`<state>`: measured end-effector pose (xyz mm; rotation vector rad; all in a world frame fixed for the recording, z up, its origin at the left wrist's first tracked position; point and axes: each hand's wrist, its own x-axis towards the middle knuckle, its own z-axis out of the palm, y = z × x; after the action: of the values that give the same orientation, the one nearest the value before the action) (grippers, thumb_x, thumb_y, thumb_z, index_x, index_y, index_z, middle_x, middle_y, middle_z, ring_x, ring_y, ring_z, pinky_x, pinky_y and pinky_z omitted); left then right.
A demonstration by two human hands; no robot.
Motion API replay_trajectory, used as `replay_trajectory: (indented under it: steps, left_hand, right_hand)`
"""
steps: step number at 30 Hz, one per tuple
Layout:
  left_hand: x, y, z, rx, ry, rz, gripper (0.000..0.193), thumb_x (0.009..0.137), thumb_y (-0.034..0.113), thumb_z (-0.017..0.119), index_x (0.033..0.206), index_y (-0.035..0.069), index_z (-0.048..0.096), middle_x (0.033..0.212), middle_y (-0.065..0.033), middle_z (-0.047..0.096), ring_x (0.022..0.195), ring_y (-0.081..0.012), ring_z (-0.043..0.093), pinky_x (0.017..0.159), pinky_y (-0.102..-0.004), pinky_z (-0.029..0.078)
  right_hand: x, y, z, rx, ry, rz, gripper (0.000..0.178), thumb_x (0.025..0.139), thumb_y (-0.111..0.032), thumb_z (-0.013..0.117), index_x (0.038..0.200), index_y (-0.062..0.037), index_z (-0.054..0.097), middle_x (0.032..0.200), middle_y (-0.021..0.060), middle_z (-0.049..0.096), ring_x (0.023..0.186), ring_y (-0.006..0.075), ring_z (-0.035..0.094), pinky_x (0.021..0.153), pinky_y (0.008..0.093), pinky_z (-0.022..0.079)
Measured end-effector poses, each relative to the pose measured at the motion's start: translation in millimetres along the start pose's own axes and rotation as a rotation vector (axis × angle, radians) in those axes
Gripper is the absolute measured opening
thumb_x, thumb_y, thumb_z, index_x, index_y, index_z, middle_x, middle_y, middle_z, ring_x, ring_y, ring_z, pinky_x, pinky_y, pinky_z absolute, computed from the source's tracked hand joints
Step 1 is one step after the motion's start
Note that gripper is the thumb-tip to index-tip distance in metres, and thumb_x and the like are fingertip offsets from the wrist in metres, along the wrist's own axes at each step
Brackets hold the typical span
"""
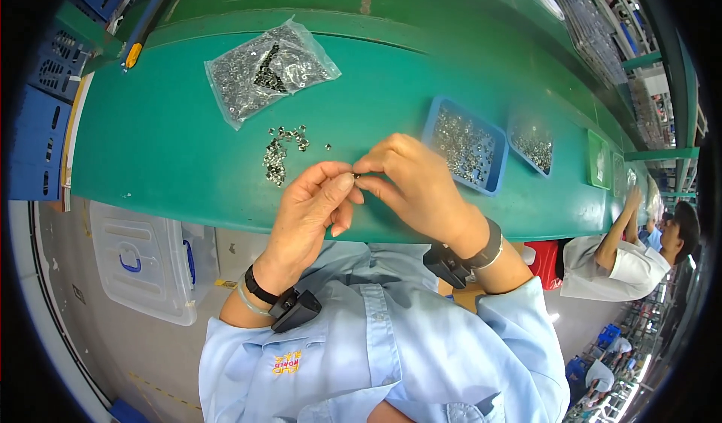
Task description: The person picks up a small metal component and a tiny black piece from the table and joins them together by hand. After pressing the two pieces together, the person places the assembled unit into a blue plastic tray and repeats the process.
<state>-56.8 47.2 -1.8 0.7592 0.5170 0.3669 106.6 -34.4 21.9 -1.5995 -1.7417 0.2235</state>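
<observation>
The left hand and right hand pinch a tiny, dark, shiny metal piece between their fingertips. It looks light, hard and slippery, best held by its edges. Small silver metal bits lie nearby.

Below and right of the plastic bag, fingers mostly hide a part too small to identify.

That person has on a pale-blue, short-sleeved cloth shirt with a yellow-and-pink emblem at the left chest. A black strap with a boxy black device circles the left wrist; a broad dark band rings the right wrist.
</observation>
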Motion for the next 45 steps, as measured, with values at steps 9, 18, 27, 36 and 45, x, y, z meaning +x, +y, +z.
replay_trajectory:
  steps: [9,18,27,36,45]
  left_hand:
    - [-2,-9,17,-0.106,-0.028,-0.059,0.017,0.092,0.017,0.056,0.100,0.003,0.057,0.077,-0.0050,0.060,0.053,-0.0077,0.049,0.044,-0.0199,0.036]
    - [-2,-13,29,0.066,0.010,0.003,0.015,0.093,0.018,0.055,0.097,0.003,0.056,0.076,-0.0035,0.060,0.053,-0.0075,0.049,0.044,-0.0198,0.035]
    - [0,-20,38,-0.149,-0.081,-0.026,0.015,0.094,0.019,0.053,0.099,0.005,0.054,0.076,-0.0038,0.059,0.051,-0.0096,0.047,0.044,-0.0216,0.034]
    - [6,-31,44,-0.363,-0.202,-0.108,0.011,0.093,0.017,0.053,0.097,0.007,0.054,0.074,-0.0033,0.060,0.050,-0.0096,0.046,0.044,-0.0246,0.032]
    - [6,-25,56,-0.051,-0.127,-0.059,0.012,0.094,0.018,0.053,0.094,0.006,0.054,0.070,-0.0021,0.056,0.049,-0.0089,0.045,0.043,-0.0224,0.032]
  right_hand:
    - [-23,-8,-9,0.075,0.137,0.015,0.022,0.070,-0.006,0.072,0.090,-0.0071,0.062,0.084,0.0059,0.060,0.077,0.0235,0.059,0.063,0.0319,0.049]
    - [-36,-1,-11,0.061,0.190,-0.033,0.022,0.070,-0.003,0.072,0.089,-0.0063,0.061,0.083,0.0066,0.061,0.074,0.0234,0.060,0.060,0.0314,0.049]
    - [-45,-4,-9,0.076,0.272,-0.001,0.021,0.070,-0.001,0.071,0.088,-0.0058,0.061,0.083,0.0072,0.061,0.073,0.0231,0.059,0.059,0.0312,0.048]
    - [-57,-5,-5,0.100,0.429,-0.051,0.022,0.070,0.002,0.069,0.088,-0.0041,0.059,0.082,0.0071,0.059,0.070,0.0216,0.058,0.058,0.0309,0.046]
    - [-66,0,-15,0.168,0.390,0.033,0.021,0.072,0.000,0.070,0.090,-0.0058,0.062,0.084,0.0078,0.061,0.075,0.0227,0.059,0.062,0.0306,0.047]
